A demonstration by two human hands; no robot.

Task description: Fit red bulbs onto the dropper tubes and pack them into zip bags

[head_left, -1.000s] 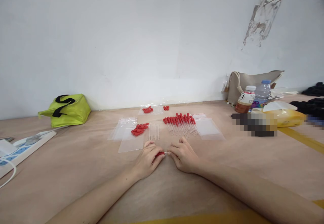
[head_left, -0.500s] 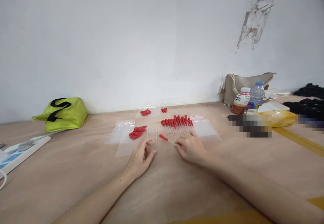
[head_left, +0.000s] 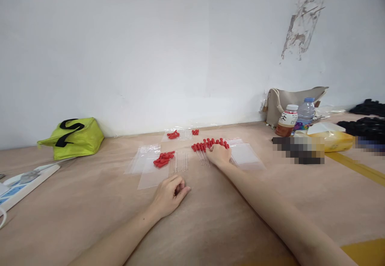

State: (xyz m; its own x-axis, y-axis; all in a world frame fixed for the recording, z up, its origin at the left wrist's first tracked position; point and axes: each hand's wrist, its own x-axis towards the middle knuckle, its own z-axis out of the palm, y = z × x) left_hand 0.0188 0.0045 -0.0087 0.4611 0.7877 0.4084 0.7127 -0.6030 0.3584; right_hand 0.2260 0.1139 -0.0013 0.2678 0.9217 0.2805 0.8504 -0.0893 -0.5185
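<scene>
My right hand (head_left: 219,155) reaches over a row of droppers (head_left: 198,149), thin clear tubes with red rubber bulbs. Its fingers are curled down among the bulbs, and whatever they grip is hidden. On the table nearer to me rests my left hand (head_left: 171,194), fingers loosely bent, thumb apart, holding nothing. Just beyond it lie several bare clear tubes (head_left: 181,161) side by side. To their left a pile of loose red bulbs (head_left: 163,159) sits on clear zip bags (head_left: 150,176). More zip bags (head_left: 249,156) lie right of the dropper row.
Further back, red bulbs (head_left: 173,135) and clear tubes lie on another bag near the wall. At left are a lime bag (head_left: 78,138) and a power strip (head_left: 39,180). At right stand a drink bottle (head_left: 287,120), a water bottle (head_left: 306,113), a grey bag (head_left: 297,95) and a tissue pack (head_left: 332,141).
My right hand, which held a dropper by its tube, has moved forward onto the dropper row; that dropper no longer shows separately. My left hand has drawn back from the bare tubes.
</scene>
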